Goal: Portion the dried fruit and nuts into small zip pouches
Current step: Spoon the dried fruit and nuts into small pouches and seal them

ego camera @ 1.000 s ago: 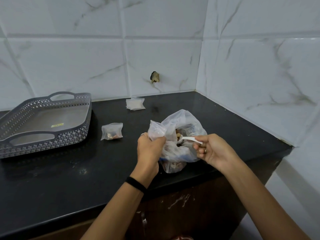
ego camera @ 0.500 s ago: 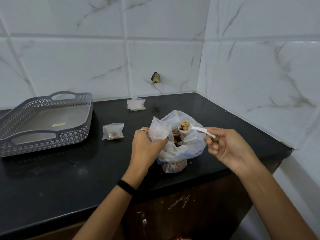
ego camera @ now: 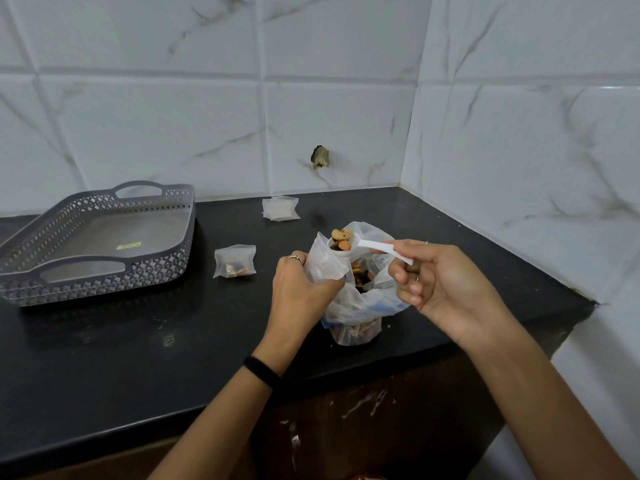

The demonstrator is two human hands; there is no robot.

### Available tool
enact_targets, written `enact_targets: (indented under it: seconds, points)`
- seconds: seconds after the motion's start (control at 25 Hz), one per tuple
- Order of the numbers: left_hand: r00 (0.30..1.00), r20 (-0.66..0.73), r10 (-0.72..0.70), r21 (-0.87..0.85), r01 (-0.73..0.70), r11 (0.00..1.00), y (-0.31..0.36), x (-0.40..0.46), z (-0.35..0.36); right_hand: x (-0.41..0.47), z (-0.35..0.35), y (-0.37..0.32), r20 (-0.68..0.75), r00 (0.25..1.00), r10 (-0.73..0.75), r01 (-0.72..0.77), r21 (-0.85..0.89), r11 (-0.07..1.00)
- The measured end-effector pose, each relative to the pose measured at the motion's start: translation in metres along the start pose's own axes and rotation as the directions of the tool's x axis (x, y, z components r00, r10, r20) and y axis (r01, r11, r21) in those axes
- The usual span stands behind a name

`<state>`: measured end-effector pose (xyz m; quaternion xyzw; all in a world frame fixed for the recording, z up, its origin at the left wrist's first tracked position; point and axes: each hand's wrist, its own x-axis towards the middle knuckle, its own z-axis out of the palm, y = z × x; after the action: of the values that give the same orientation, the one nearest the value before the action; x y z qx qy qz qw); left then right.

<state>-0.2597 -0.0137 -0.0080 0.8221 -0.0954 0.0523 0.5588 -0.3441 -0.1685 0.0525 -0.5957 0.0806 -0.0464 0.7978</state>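
A big clear plastic bag (ego camera: 360, 306) of dried fruit and nuts stands open on the black counter (ego camera: 104, 358). My left hand (ego camera: 301, 289) grips a small clear zip pouch (ego camera: 323, 261), held upright beside the bag's mouth. My right hand (ego camera: 440, 285) pinches the handle of a white plastic spoon (ego camera: 370, 247). Its bowl, heaped with brown and orange pieces, hovers at the pouch's top edge. A filled pouch (ego camera: 235, 260) lies to the left on the counter. A flat stack of pouches (ego camera: 280, 208) lies near the back wall.
A grey perforated tray (ego camera: 173, 251) with handles sits at the left of the counter, a yellow sticker on its floor. White marble tile walls close the back and right side. The counter's front edge runs just below my wrists.
My right hand lifted the spoon out of the big bag with a load of fruit and nuts and carried it left to the top of the pouch in my left hand.
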Motion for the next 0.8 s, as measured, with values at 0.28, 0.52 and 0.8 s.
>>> enact_targets:
  seconds: [0.28, 0.52, 0.8]
  points:
    - [0.999, 0.033, 0.001, -0.012, 0.000, 1.000, -0.001, -0.003, -0.002, 0.003, -0.003, 0.003, -0.049, 0.996, -0.075, 0.065, -0.173, 0.983]
    - [0.999, 0.015, 0.050, -0.002, -0.050, 0.999, 0.001, -0.005, 0.000, 0.006, 0.001, 0.007, 0.012, 0.979, -0.202, 0.178, -0.532, 0.828]
    - [0.998, -0.026, 0.048, -0.143, -0.052, 0.988, -0.006, -0.006, -0.001, 0.002, 0.014, 0.017, 0.308, 0.823, -0.478, 0.472, -0.838, 0.272]
